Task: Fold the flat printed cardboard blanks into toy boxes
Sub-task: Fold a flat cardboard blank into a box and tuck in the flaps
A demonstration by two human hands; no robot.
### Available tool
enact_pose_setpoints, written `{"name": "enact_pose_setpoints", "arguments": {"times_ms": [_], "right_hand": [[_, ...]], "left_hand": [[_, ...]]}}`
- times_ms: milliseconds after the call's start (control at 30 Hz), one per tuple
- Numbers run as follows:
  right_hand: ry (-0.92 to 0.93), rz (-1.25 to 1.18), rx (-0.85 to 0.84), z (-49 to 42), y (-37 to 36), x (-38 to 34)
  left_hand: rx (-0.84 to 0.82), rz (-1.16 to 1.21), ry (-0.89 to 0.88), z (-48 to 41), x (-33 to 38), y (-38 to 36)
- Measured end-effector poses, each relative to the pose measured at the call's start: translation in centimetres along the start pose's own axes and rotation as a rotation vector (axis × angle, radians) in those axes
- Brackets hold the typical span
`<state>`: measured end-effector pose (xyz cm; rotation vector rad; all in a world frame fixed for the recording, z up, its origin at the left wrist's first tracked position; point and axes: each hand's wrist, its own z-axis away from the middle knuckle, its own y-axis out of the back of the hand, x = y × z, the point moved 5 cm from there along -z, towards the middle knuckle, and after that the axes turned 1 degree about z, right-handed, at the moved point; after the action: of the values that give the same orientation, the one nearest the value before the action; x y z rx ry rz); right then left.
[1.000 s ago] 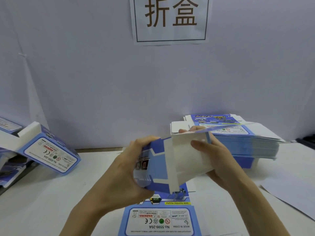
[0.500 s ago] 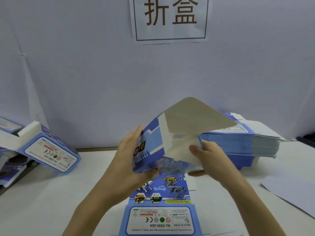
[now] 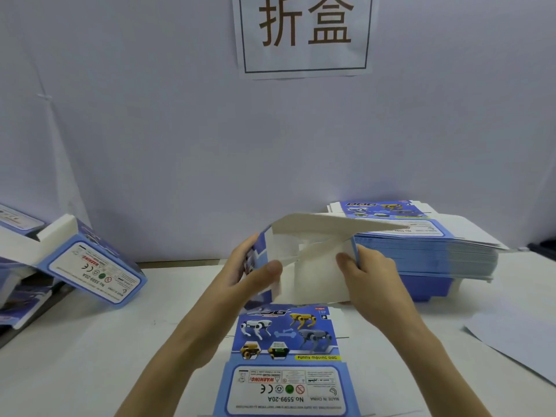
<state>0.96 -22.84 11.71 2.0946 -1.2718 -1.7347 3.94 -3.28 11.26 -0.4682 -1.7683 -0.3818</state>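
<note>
Both hands [image 3: 373, 278] and forearms are bare, without sleeves or jewellery.

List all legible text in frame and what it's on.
"折盒": wall sign
"No.5599-20A", "WARNING!", "MADE IN CHINA", "FUNNY MOVING DOG", all upside down: flat blank on table
"No.5599-20A", "WARNING": folded box at left
"DOG": top of blank stack
Remaining fine print: too small.

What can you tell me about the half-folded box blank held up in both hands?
The box blank is thin printed cardboard, blue with graphics outside and plain white inside. It is partly opened into a tube, held in the air above the table, with a large white flap lifted and pointing right. The left hand grips its blue printed side, thumb on the white inner face; the right hand pinches the blue right edge. Nothing else touches it.
</note>
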Motion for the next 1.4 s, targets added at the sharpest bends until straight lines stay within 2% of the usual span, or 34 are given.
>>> {"name": "enact_pose_setpoints", "arguments": {"times_ms": [200,300,400,567,700,767,867,933,1033,1100,1167,1267,1333,1400], "right_hand": [[0.053,0.011,0.046,0.8,-0.4,-1.2],[0.144,0.089,0.075,1.9,-0.8,-2.6],[0.206,0.100,0.000,2.5,-1.5,-3.3],[0.183,0.100,-0.013,2.3,-2.0,-3.2],[0.174,0.070,-0.144,2.2,-2.2,-2.6],[0.055,-0.171,-0.114,2.0,-1.8,-1.9],[-0.099,-0.387,-0.025,1.4,-1.3,-0.9],[-0.224,-0.596,-0.093,1.3,-1.5,-0.3],[-0.287,-0.788,-0.207,1.3,-1.8,-0.5],[-0.267,-0.776,-0.261,1.4,-1.8,-0.9],[-0.222,-0.689,-0.313,1.6,-1.9,-1.4],[-0.144,-0.512,-0.436,2.2,-2.0,-2.0],[-0.080,-0.471,-0.381,1.9,-1.2,-2.1],[0.032,-0.554,-0.173,1.3,0.4,-2.0]], "left_hand": [[0.076,-0.032,0.017,0.3,-0.1,0.5],[0.302,-0.394,-0.037,0.8,-0.1,1.2],[0.530,-0.733,-0.073,0.8,-0.2,2.2],[0.687,-0.877,-0.139,1.3,0.7,2.4],[0.550,-1.010,-0.196,1.2,1.1,2.4],[0.478,-0.934,-0.277,1.2,1.6,1.8],[0.383,-0.637,-0.362,1.4,2.1,0.8],[0.329,-0.517,-0.456,1.7,2.5,0.5],[0.232,-0.639,-0.586,2.2,2.9,-0.5],[0.216,-0.835,-0.601,2.0,2.4,-1.2],[0.290,-0.988,-0.584,1.6,2.0,-1.3],[0.374,-1.013,-0.612,1.4,2.2,-0.4],[0.383,-0.971,-0.656,1.3,2.2,0.5],[0.352,-0.958,-0.645,1.2,2.1,1.2]]}}
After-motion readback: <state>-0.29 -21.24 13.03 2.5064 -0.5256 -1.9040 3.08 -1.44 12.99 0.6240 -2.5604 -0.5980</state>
